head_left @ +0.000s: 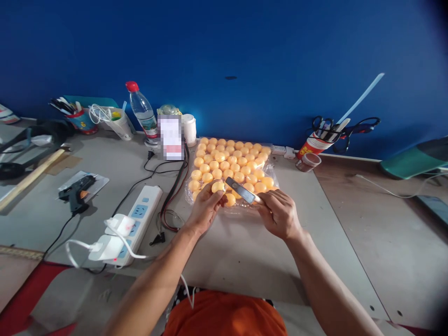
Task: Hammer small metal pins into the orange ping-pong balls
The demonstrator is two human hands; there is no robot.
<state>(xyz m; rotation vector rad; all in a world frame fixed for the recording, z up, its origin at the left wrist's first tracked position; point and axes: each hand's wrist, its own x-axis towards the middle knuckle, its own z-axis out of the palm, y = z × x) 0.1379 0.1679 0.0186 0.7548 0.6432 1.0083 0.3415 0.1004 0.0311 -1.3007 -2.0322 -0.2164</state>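
Note:
My left hand (206, 207) pinches a yellow-orange ball (219, 186), which looks like a table tennis ball, between thumb and fingers. A shiny flat metal blade (241, 190) with a darker rounded end sticks out of my right hand (280, 212); its exact kind is unclear. The fingers of that hand are wrapped around its lighter grip. The blade's far end is close to the held ball, and I cannot tell whether they touch. Beneath and behind both hands lies a clear plastic bag (275, 175) holding rows of several similar orange balls (233, 158).
To the left are a white power strip (149, 200) with chargers, a black glue gun (77, 191) and dark cables (175, 186). Along the blue wall stand a water bottle (143, 114), a white container (189, 130) and a red cup of tools (313, 144). A phone (434, 210) lies right.

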